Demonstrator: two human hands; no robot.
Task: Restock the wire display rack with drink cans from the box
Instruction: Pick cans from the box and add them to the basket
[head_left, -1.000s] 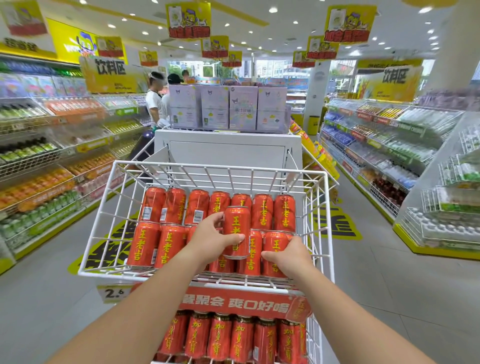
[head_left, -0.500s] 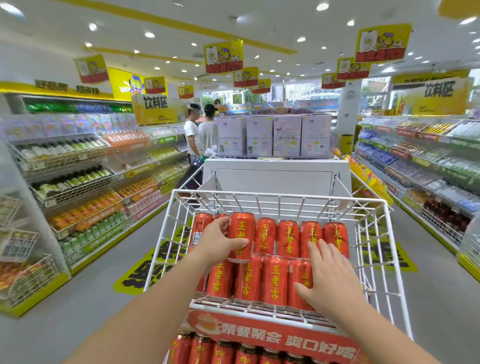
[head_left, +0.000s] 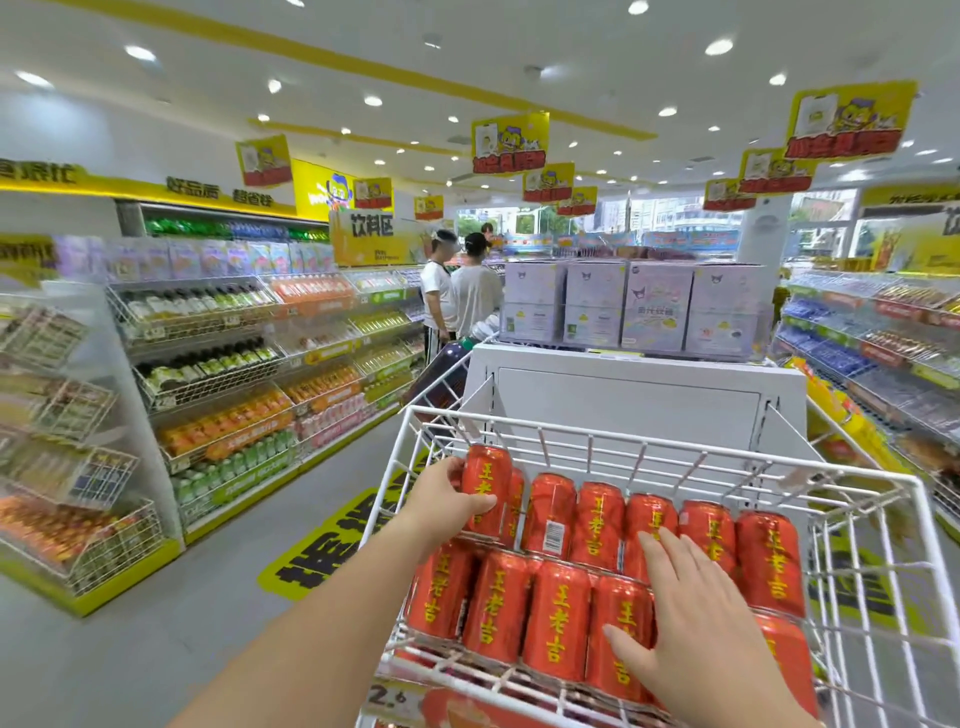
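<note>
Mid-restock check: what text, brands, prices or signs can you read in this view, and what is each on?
"王老吉": down each red can in the rack.
"2.6": price tag on the rack's front edge.
"饮料区": yellow sign above the left shelves.
Hanging signs, purple boxes, floor sticker: too blurred or small to read.

Grey floor (head_left: 156, 649), stocked shelves (head_left: 208, 364) — yellow hanging signs (head_left: 510, 143), ceiling spotlights (head_left: 719, 48)

Bright ceiling spotlights (head_left: 719, 47), no hard shadows, fisheye warp, edges w/ motion blur
</note>
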